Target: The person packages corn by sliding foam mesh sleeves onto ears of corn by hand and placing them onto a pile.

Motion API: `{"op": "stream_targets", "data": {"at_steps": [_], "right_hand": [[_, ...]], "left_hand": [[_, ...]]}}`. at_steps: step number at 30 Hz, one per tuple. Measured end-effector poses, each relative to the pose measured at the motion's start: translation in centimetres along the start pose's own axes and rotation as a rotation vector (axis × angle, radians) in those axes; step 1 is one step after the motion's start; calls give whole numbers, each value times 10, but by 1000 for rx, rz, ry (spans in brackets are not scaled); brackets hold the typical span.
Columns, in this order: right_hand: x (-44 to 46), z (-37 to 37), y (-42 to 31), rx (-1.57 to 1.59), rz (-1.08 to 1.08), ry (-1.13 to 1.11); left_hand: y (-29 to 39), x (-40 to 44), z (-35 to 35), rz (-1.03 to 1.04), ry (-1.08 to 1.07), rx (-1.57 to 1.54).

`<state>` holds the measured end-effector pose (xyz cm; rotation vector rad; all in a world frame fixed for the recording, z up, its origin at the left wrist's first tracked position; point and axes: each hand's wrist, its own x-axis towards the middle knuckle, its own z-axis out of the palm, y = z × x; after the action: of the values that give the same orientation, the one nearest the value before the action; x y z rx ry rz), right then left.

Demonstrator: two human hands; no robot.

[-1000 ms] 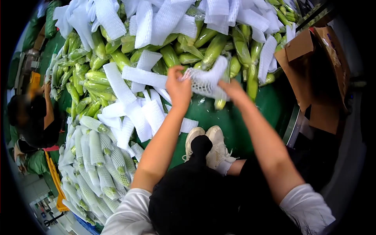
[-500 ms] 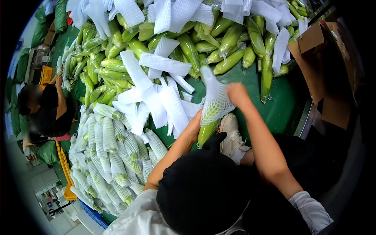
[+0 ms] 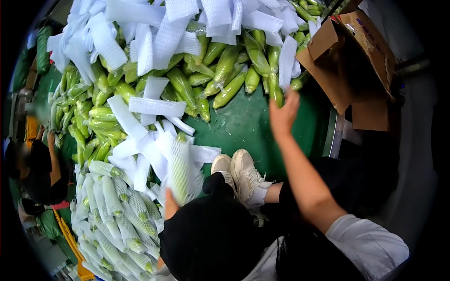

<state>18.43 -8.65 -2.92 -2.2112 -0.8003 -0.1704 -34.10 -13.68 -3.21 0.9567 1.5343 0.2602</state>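
Note:
An ear of corn in a white foam net sleeve stands tilted up from my left hand, whose fingers are closed round its lower part. The black cap hides much of that hand. Further right, my right hand is closed round the near end of a green ear of corn in clear plastic. That ear lies at the edge of the heap. White foam net sleeves lie loose on the corn near my left hand. Sleeved ears are piled to the left.
More bagged corn and foam sleeves cover the back of the green surface. An open cardboard box stands at the right. At the far left a person works with both hands at the corn. Shoes show below.
The net sleeve now covers more of the corn, and my left hand has carried it left. My right hand has let go of the sleeve and reached a bagged ear. The view has shifted.

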Motion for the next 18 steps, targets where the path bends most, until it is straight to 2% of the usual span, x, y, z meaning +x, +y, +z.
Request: {"op": "stream_targets", "data": {"at_steps": [1,2,3,4,5,6,7,8,10,11,12,13,15,16,17,18], "right_hand": [[22,7,15,-43,27,57],[35,14,24,-132,45,3],[46,25,45,-202,-56,-7],[58,37,62,53,-16,46],[67,51,75,310,27,99],[66,59,81,562,75,147],[56,42,54,823,329,31],[41,28,26,1033,381,41],[6,9,-8,1553,625,-33],[-13,5,-14,1694,821,-244],[-33,2,-18,1812,1015,-467],[-52,-1,-25,1927,971,-725],[-72,-21,-71,1699,946,-1004],[-92,1,-73,1615,721,-1141],[-91,-6,-90,1374,473,-1212],[-107,15,-95,1258,308,-1179]], "left_hand": [[-17,-18,-36,46,36,182],[-31,-43,-69,70,47,330],[-44,-70,-98,68,11,403],[-54,-99,-123,36,-73,397],[-35,-131,-131,-22,-244,317],[-13,-169,-128,-237,-221,241],[-102,-171,-191,-106,-356,774],[-97,-173,-192,-122,-441,818],[-87,-175,-176,-150,-608,899],[-51,-157,-155,-223,-716,1305],[-19,-134,-129,-413,-607,1485],[33,-107,-81,-241,-402,1283],[138,-55,15,185,-137,865],[65,32,10,309,-146,158],[122,24,70,229,-260,-173],[182,14,131,112,-357,-558]]}}
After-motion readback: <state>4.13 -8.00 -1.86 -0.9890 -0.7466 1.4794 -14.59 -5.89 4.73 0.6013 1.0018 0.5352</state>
